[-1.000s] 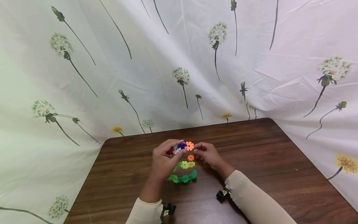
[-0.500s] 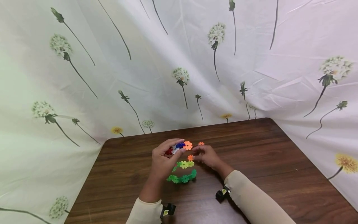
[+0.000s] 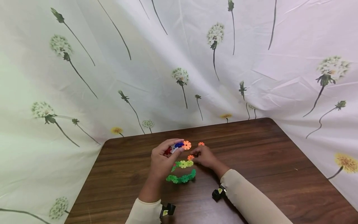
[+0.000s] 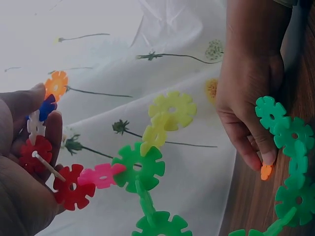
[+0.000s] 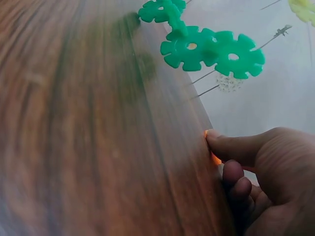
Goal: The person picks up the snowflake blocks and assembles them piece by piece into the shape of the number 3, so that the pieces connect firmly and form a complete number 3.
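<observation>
My left hand (image 3: 163, 158) grips a linked chain of plastic flower-shaped discs above the table. Its upper end shows an orange disc (image 3: 186, 145), then a blue disc (image 3: 179, 145) and white and red ones. In the left wrist view a thin pale stick (image 4: 51, 168) runs by the red discs. Pink, green and yellow discs (image 4: 172, 109) follow along the chain, and a row of green discs (image 3: 184, 179) hangs lowest. My right hand (image 3: 206, 157) is low at the table and pinches a small orange disc (image 4: 267, 171) between thumb and finger.
Another orange disc (image 3: 201, 144) lies on the brown wooden table (image 3: 251, 161), just beyond my right hand. A white cloth with printed dandelions (image 3: 156, 77) hangs behind the table's far edge.
My right hand has left the chain's orange end disc and moved down to the loose orange disc on the table. The other loose orange disc has come into sight. My left hand stays nearly still.
</observation>
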Demonstrator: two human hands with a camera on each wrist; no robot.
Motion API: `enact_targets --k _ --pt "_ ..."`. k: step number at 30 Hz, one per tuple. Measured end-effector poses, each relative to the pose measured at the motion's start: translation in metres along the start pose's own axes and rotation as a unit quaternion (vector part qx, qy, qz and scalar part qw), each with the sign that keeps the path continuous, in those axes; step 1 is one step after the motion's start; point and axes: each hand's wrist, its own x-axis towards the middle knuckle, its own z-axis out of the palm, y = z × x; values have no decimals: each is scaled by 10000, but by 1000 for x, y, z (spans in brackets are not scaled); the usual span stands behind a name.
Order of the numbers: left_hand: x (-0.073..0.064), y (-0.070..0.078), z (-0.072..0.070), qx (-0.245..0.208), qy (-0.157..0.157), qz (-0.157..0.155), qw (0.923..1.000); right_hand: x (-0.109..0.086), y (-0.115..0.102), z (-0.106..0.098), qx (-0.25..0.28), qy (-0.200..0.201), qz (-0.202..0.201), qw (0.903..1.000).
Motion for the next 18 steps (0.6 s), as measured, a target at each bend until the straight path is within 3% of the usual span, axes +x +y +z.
enact_targets --k 18 --pt "1 3 -3 -30 -13 -271 9996 -5 -11 -4 -183 -289 127 9993"
